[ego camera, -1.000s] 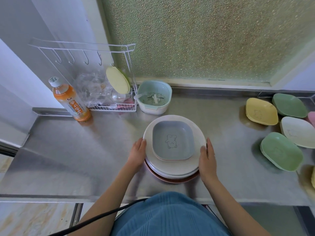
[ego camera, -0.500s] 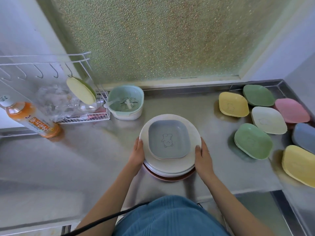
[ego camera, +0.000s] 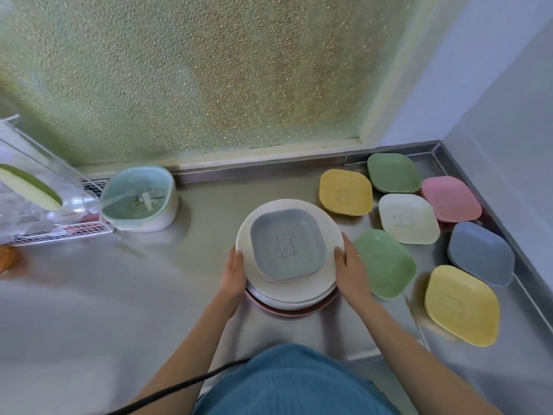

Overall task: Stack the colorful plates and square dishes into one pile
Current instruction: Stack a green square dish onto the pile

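grey dish [ego camera: 288, 244] tops plate pile [ego camera: 299, 298], both hands [ego camera: 235, 275] [ego camera: 351, 269] gripping its opposite edges.

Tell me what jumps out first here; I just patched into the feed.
Both hands, left and right, grip a pile of round plates topped by a blue square dish mid-counter. To its right lie seven loose square dishes: two yellow, two green, one cream, one pink, one blue.

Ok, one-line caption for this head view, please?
Both hands, left hand and right hand, hold the plate pile topped by a blue-grey square dish; seven square dishes wait alongside.
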The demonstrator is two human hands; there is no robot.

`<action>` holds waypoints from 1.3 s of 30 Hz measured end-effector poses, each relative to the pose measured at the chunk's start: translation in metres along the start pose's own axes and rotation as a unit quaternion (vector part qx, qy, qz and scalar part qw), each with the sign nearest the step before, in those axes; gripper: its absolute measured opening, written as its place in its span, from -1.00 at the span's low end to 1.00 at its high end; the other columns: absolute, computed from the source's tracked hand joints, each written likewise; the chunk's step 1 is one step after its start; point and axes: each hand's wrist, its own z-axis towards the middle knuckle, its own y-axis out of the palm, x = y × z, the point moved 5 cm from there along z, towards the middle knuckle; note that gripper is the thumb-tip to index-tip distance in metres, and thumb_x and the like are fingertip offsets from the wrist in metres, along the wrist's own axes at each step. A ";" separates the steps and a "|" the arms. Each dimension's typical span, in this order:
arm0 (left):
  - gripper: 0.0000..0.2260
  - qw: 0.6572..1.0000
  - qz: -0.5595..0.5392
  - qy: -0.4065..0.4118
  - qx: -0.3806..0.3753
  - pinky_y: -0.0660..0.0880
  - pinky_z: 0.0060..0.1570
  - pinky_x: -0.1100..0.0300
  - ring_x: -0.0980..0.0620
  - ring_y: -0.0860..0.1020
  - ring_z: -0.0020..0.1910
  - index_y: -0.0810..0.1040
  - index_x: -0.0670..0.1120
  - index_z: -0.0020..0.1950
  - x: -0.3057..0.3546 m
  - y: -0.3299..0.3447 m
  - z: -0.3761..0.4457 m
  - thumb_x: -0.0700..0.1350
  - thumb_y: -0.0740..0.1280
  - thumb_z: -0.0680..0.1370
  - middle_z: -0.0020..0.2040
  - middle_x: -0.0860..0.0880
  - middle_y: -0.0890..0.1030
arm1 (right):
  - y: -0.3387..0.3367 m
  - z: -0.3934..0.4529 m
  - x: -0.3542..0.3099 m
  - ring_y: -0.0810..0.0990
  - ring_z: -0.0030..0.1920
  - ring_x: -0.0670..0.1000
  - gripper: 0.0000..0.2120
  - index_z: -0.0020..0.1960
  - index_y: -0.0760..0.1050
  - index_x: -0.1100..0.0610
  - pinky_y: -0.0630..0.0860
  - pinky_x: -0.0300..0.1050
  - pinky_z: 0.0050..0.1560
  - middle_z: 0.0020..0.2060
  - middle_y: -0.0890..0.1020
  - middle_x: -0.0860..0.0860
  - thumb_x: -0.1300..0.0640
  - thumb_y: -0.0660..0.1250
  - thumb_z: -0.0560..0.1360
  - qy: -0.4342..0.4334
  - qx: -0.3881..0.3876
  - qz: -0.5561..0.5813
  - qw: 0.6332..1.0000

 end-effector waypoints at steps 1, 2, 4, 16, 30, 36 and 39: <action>-0.65 1.000 0.003 0.001 0.005 0.33 0.29 0.08 0.00 0.41 0.20 0.30 -0.05 0.41 0.000 0.005 0.000 -0.05 -0.01 0.65 0.24 -0.02 0.43 | -0.005 0.003 0.003 0.35 0.39 0.09 -0.57 0.49 0.17 0.09 0.23 -0.08 0.35 0.41 0.38 0.07 0.10 0.07 0.63 -0.002 -0.006 0.001 1.000; -0.65 1.000 0.007 0.003 0.012 0.33 0.29 0.08 0.00 0.41 0.20 0.30 -0.06 0.42 0.000 0.009 0.001 -0.05 -0.01 0.65 0.24 -0.03 0.44 | -0.009 0.005 0.004 0.36 0.38 0.08 -0.57 0.49 0.18 0.08 0.23 -0.11 0.32 0.40 0.39 0.06 0.09 0.08 0.63 -0.005 -0.012 0.005 1.000; -0.65 0.999 0.017 0.008 0.031 0.34 0.20 0.12 0.00 0.42 0.16 0.32 -0.08 0.40 0.000 0.013 0.001 -0.05 -0.01 0.65 0.21 -0.05 0.45 | -0.016 0.006 0.006 0.40 0.31 0.02 -0.59 0.46 0.23 0.06 0.25 -0.13 0.29 0.37 0.43 0.04 0.08 0.09 0.62 -0.019 -0.019 0.017 0.999; -0.63 0.990 0.092 0.047 0.095 0.28 0.37 -0.01 -0.09 0.39 0.31 0.30 -0.10 0.43 -0.002 0.016 0.001 -0.05 -0.02 0.65 0.35 -0.12 0.43 | -0.045 -0.015 0.066 0.50 0.13 0.15 -0.63 0.29 0.46 0.08 0.41 -0.01 0.16 0.16 0.58 0.12 0.27 0.24 0.50 -0.114 -0.075 -0.208 0.969; -0.61 0.962 0.216 0.074 0.150 0.28 0.34 0.01 -0.16 0.37 0.34 0.23 -0.05 0.48 0.011 0.014 -0.006 -0.14 0.00 0.64 0.38 -0.17 0.41 | -0.087 -0.025 -0.003 0.54 -0.10 0.16 -0.70 0.09 0.61 0.23 0.44 -0.03 -0.09 -0.15 0.61 0.12 0.46 0.32 0.43 -0.245 0.104 -0.076 0.961; -0.66 0.959 0.188 0.115 0.178 0.21 0.27 0.27 0.00 0.29 0.44 0.40 0.02 0.39 0.045 0.034 -0.022 -0.09 0.11 0.62 0.48 -0.03 0.30 | -0.075 -0.034 -0.064 0.49 -0.19 0.08 -0.64 0.10 0.62 0.21 0.40 -0.09 -0.16 -0.26 0.55 0.06 0.51 0.34 0.38 -0.363 0.074 -0.041 0.928; -0.63 0.969 0.152 0.117 0.156 0.27 0.10 0.37 0.14 0.46 0.18 0.44 0.03 0.36 0.048 0.043 -0.027 -0.21 0.14 0.58 0.35 0.04 0.47 | -0.055 -0.038 -0.087 0.51 -0.18 0.09 -0.62 0.10 0.63 0.18 0.44 -0.08 -0.15 -0.25 0.58 0.08 0.49 0.35 0.37 -0.412 0.032 -0.056 0.909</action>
